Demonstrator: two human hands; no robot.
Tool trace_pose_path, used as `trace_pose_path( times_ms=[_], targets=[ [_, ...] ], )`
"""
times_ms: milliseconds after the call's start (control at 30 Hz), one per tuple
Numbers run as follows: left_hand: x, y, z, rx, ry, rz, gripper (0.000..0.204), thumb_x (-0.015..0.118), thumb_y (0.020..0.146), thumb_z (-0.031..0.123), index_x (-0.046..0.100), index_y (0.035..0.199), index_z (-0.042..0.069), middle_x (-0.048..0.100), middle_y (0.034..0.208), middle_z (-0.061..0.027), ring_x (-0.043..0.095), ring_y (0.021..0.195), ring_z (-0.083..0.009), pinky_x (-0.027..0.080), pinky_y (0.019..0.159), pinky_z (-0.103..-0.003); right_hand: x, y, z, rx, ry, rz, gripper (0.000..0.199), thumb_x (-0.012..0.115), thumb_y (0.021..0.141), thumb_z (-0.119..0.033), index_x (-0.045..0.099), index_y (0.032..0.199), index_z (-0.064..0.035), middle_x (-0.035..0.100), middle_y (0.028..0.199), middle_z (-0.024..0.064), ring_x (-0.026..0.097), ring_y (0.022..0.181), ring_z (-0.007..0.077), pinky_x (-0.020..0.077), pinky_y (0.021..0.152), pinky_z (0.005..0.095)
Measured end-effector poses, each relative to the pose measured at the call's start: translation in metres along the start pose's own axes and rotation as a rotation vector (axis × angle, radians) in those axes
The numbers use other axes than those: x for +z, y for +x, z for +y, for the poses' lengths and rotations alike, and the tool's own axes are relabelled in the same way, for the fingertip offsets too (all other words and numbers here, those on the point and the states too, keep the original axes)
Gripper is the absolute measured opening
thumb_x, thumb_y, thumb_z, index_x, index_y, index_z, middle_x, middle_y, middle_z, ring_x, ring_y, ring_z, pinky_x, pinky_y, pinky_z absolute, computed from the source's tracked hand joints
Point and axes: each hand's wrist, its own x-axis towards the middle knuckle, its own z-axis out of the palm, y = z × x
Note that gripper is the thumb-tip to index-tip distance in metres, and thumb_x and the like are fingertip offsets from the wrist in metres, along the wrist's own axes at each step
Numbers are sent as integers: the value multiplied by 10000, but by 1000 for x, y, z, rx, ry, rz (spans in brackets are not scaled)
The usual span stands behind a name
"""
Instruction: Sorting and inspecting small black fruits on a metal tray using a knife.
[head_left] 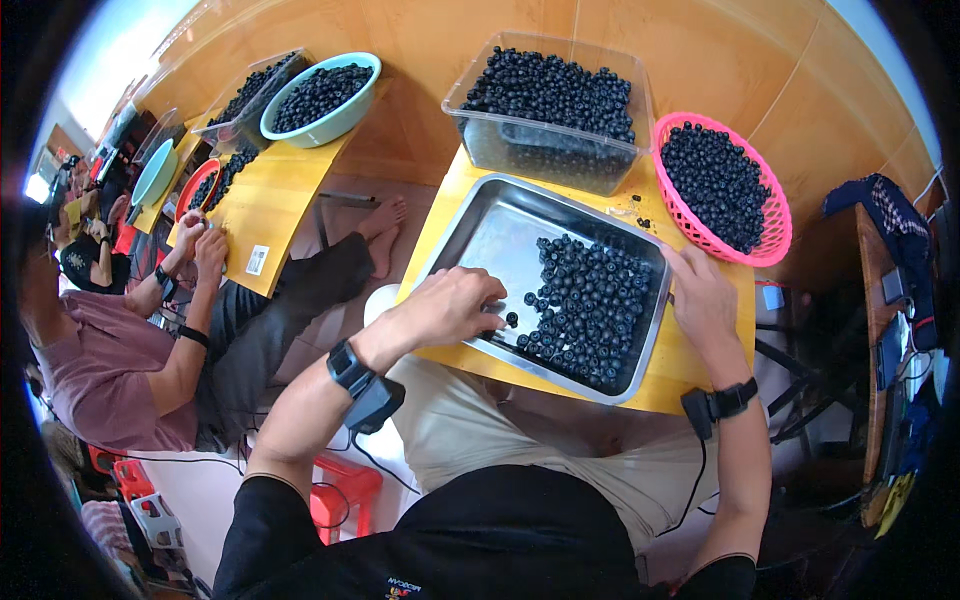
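Fingers [492, 289], L hand [447, 305], apart — nr 1 loose dk ball [513, 320]; R hand [703, 297] on 1 tray [500, 235], grip unclear.

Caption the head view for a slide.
Left hand near loose dark beads in a metal tray, right hand at its rim, a pink basket nearby.

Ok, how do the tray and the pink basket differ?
The tray is silvery metal with solid walls; the basket is pink with openwork sides. The tray is rectangular with rounded corners, the basket rounded all over. The tray's bottom shows bare at the left, while the basket's is hidden under its load. Both hold small dark round pieces.
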Motion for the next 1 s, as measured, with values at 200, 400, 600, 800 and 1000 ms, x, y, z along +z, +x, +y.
trace_pose_path(
  times_ms=[200,400,600,800,1000],
  targets=[
    [-5,24,3,-53,-34,-198,345,783,859,263,724,1129,55,695,1108,-153,684,1013,-351,534,864,-438,-38,-46,11,190,24,15,269,674,890,-116,690,1157,-92,652,1088,118,658,974,320,545,788,444],
    [3,28,0,95,-57,-216,214,762,869,195,714,1045,83,667,1023,-118,678,935,-333,530,811,-438,-31,-90,28,412,180,-55,305,729,873,-228,685,1128,-66,656,1120,112,644,983,353,534,814,448],
    [5,31,6,92,-65,-249,234,760,872,184,707,1071,72,661,1053,-130,684,905,-330,537,796,-429,-29,-90,21,431,174,-98,330,719,881,-264,687,1149,-74,656,1108,110,611,1014,356,517,836,468],
    [7,31,12,108,-100,-253,254,765,843,129,708,1084,74,671,1065,-135,679,976,-344,533,857,-439,-19,-86,16,493,119,-229,285,712,887,-250,701,1112,-75,627,1013,127,606,993,354,506,827,489],
    [4,31,16,69,-82,-328,270,751,833,108,685,1089,56,666,1063,-147,663,994,-368,520,875,-451,-17,-85,17,537,222,-235,224,722,877,-235,693,1020,-66,630,930,154,627,918,376,499,807,498]
  ],
)
